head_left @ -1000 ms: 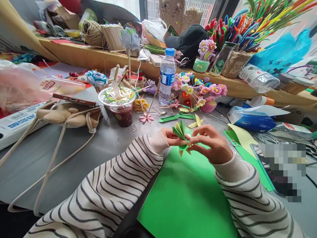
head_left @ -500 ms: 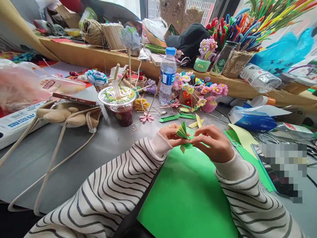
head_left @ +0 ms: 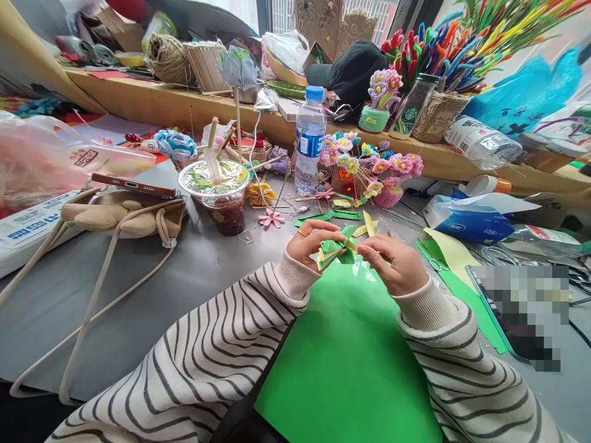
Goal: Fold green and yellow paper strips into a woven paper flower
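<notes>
A folded green and yellow paper piece (head_left: 336,247) is held up between both hands, over the far end of a large green sheet (head_left: 351,363). My left hand (head_left: 305,245) pinches it from the left, a ring on one finger. On the other side, my right hand (head_left: 398,263) has thumb and fingers closed on its right tip. Just beyond the hands lie yellow folded strips (head_left: 369,223) and a green folded strip (head_left: 347,215). A pink paper flower (head_left: 271,218) lies to their left.
A lidded drink cup (head_left: 226,209) and a water bottle (head_left: 310,144) stand behind the hands. Crocheted flowers (head_left: 392,166) fill the back. Scissors (head_left: 438,265) rest on green paper at right, near a tablet-like device (head_left: 496,307). A beige bag (head_left: 115,212) with a phone on top sits left.
The folded paper has been turned over in the hands, its pleated fan end now pointing down-left. My right hand's fingers have drawn in to a tighter pinch.
</notes>
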`<state>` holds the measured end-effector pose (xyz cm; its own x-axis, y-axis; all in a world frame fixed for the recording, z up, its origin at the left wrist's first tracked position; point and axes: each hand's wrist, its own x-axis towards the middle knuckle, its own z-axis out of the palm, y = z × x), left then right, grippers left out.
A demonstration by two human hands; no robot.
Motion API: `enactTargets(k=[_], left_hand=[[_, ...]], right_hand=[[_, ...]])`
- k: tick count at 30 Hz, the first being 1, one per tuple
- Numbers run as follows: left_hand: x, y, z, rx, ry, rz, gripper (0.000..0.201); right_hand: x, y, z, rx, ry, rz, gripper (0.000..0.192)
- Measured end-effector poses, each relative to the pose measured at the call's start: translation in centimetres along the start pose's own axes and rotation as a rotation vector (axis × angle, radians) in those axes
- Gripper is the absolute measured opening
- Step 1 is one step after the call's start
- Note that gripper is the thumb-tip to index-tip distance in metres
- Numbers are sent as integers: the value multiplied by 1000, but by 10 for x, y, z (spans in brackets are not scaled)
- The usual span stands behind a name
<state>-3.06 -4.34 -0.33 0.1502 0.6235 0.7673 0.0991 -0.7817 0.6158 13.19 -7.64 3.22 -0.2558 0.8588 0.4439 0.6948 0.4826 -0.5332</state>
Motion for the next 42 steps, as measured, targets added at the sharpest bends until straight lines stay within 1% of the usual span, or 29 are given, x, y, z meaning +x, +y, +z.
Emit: enactTargets(k=[3,6,8,13,16,20,24,29,32,34,36,37,38,39,40,42], left_hand=[[-2,0,1,48,-1,64,18],[-5,0,2,82,-39,83,18],[-7,0,3,104,-63,95,18],[-10,-2,5,82,-132,119,24],[-12,-6,9,65,-131,132,23],[-15,-9,12,99,-132,148,21],[-17,-7,14,113,-114,103,21],[-19,-3,14,75,-149,56,22],[-18,-3,13,29,-131,21,21],[-15,-4,11,-45,-109,-74,19],[-10,-5,9,-173,-94,-261,22],[-6,-5,7,-274,-95,-399,24],[-3,-5,5,-405,-104,-566,26],[0,-6,4,-555,-180,-747,30],[3,-6,3,-682,-236,-901,31],[6,-7,2,-875,-287,-1117,32]], right_hand=[[-2,-9,4,115,-33,155,24],[-4,-13,5,151,-39,208,24],[-4,-12,6,100,-28,196,22],[-6,-6,12,-65,13,99,19],[-7,-5,15,-140,60,91,18],[-7,-4,18,-243,111,84,19],[-10,-4,20,-350,137,62,20],[-13,-8,26,-488,162,47,22],[-12,-10,25,-503,168,55,22],[-9,-11,17,-413,116,63,22],[-6,-13,2,-261,35,52,24],[-4,-13,-6,-186,26,55,24],[-2,-14,-14,-121,34,67,23],[-1,-14,-21,-65,48,86,20],[0,-14,-26,-1,50,85,17],[2,-13,-31,108,-3,77,15]])
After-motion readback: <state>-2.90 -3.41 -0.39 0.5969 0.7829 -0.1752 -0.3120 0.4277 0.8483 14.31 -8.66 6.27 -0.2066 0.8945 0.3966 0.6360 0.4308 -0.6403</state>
